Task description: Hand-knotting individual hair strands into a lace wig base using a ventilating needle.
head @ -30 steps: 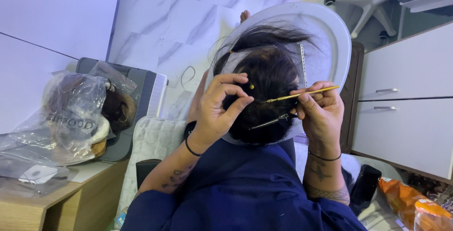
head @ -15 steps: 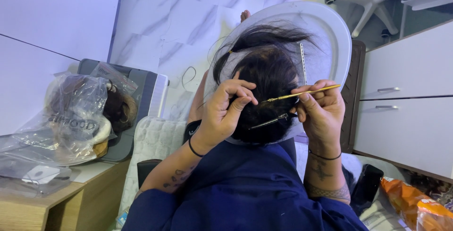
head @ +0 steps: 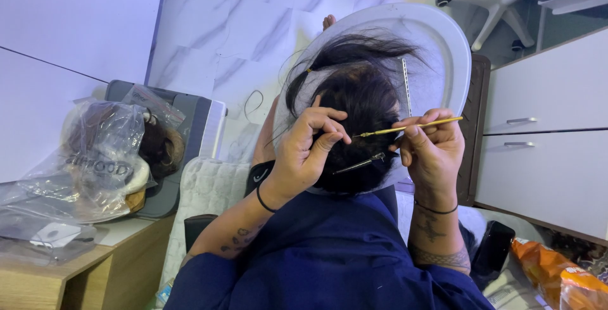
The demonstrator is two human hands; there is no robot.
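**Hook work on a dark wig**

Floor (head: pixel 253 25) of pale marbled tile fills the top of the view, with a white cabinet (head: pixel 544 158) of drawers at the right and a wooden table (head: pixel 57 272) at the lower left bearing a clear plastic bag (head: pixel 95 158) with hair inside. Smaller and central is the white round board (head: pixel 443 37), and on it lies the dark wig (head: pixel 361 101), spread between both hands and just above the blue lap.

The left hand (head: pixel 307 151) has its fingers curled narrow, thumb and forefinger pinching a small section of hair. The right hand (head: pixel 434 151) is closed on a slim yellow hook needle (head: pixel 405 127), whose tip points left into the hair just beside the left fingertips. A dark metal clip (head: pixel 361 163) sits in the hair below the needle.

To do this step well, I judge the left pinch should keep the section taut and small, so the tip catches only a few strands; the needle ought to enter at a low angle, and the clip should keep loose hair clear of it
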